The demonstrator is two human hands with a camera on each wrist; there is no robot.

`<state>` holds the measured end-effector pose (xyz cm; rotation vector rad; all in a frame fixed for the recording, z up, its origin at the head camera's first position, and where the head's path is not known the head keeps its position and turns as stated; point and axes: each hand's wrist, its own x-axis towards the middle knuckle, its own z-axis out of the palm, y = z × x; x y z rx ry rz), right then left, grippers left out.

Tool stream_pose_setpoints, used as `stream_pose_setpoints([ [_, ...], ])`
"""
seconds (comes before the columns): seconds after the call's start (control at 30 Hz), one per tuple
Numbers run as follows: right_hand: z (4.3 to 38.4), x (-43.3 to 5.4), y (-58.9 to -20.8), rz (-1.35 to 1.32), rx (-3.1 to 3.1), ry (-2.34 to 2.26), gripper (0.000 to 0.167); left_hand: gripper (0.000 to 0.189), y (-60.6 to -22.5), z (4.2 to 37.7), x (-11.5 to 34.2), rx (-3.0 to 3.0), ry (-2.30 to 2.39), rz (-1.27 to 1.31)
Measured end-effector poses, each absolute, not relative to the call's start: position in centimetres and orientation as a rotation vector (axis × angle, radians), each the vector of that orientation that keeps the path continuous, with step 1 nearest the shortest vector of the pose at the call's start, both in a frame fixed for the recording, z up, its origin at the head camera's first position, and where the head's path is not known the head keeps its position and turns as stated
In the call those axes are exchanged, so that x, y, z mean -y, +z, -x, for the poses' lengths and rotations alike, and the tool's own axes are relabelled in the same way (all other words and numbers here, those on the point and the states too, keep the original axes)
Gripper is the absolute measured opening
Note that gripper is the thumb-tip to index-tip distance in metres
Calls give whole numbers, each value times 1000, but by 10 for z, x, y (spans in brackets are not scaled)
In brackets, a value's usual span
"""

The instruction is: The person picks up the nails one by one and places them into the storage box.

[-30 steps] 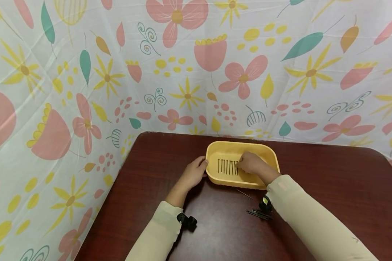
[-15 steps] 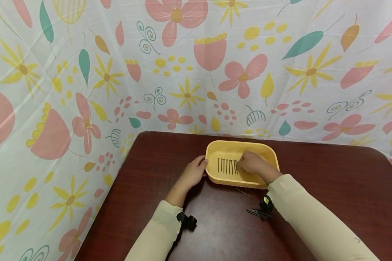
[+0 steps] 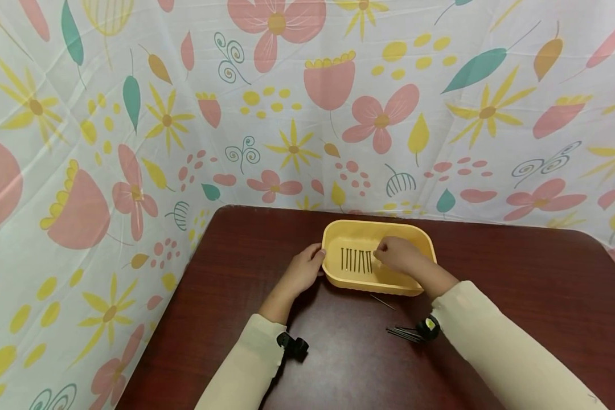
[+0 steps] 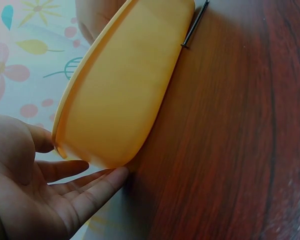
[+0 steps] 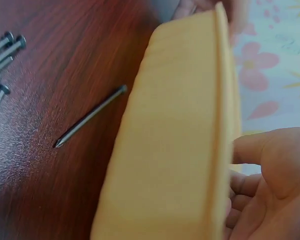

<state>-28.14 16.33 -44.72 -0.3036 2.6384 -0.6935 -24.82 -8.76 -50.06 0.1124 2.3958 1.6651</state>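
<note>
A yellow plastic tray (image 3: 389, 286) stands near the table's back edge. Inside it, several nails (image 3: 355, 260) lie side by side in a row. My left hand (image 3: 306, 267) holds the tray's left end; in the left wrist view the thumb meets the rim and the fingers lie against the outer wall. My right hand (image 3: 396, 254) is inside the tray, just right of the row, with fingers loosely bent and no nail visible in them. In the right wrist view the tray wall hides the fingertips of this hand (image 5: 275, 175).
One loose nail (image 5: 90, 116) lies on the dark wooden table (image 3: 338, 353) in front of the tray. Nearer me is a bunch of nails (image 3: 404, 334), partly covered by the right wrist camera (image 3: 428, 328). A flower-patterned cloth (image 3: 287, 114) hangs behind and to the left.
My right hand has drawn slightly away from the rightmost nail in the row, and its forearm has shifted right. My left hand stays at the tray's end.
</note>
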Motion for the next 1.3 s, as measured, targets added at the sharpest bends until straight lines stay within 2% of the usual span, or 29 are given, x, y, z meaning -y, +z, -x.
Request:
stream_pose_setpoints([
  [0.23, 252, -167, -427, 417, -2754, -773, 22, 47, -501, 249, 88, -2403, 1647, -104],
  [0.57, 199, -174, -422, 606, -2790, -866, 3, 48, -501, 248, 89, -2399, 1634, -89],
  [0.83, 172, -187, -431, 693, -2662, -802, 7, 49, -501, 247, 88, -2399, 1630, -75],
  [1.3, 153, -206, -467, 667, -2725, -576, 22, 49, -499, 247, 87, -2385, 1646, -78],
])
